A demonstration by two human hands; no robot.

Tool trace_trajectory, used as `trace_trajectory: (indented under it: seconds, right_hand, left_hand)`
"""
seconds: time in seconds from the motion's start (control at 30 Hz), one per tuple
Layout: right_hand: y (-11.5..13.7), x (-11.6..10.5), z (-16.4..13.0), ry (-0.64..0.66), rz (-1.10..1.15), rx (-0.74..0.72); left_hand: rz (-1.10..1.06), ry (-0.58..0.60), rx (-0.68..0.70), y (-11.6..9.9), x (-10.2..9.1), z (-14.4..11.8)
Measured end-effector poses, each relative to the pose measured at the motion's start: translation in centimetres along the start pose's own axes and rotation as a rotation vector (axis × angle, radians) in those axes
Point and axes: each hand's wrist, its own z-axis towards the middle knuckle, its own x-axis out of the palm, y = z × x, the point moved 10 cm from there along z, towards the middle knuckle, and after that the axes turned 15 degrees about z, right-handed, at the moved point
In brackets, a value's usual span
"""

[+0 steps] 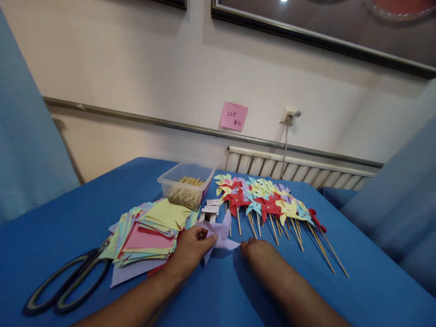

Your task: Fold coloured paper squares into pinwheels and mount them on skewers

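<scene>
1. Pinching fingers of the left hand close on the lilac paper pinwheel lying on the blue table.
2. Right hand touches its lower tip, fingers curled together.
3. Finished pinwheels lie just behind; the paper stack sits to the left.

Lilac paper pinwheel, blue cloth on the worktop, black-handled scissors, pink, yellow and green paper squares, red, yellow, turquoise finished pinwheels (tan sticks), pink sticky note, clear tub.
</scene>
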Motion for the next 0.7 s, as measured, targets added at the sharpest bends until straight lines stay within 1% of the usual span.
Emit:
trace_trajectory:
  seconds: [0.2,0.5,0.7]
  right_hand:
    - [0.4,0.0,0.2,-0.022,0.016,-0.013]
    - [0.1,-0.9,0.1,-0.042,0.09,-0.088]
    - [-0.5,-0.7,0.5,-0.024,0.102,-0.062]
  left_hand:
    - [0.062,-0.012,0.009,0.4,-0.3,0.6]
    - [0.015,-0.021,-0.011,0.4,-0.4,0.6]
    - [0.011,-0.007,-0.024,0.6,-0.3,0.6]
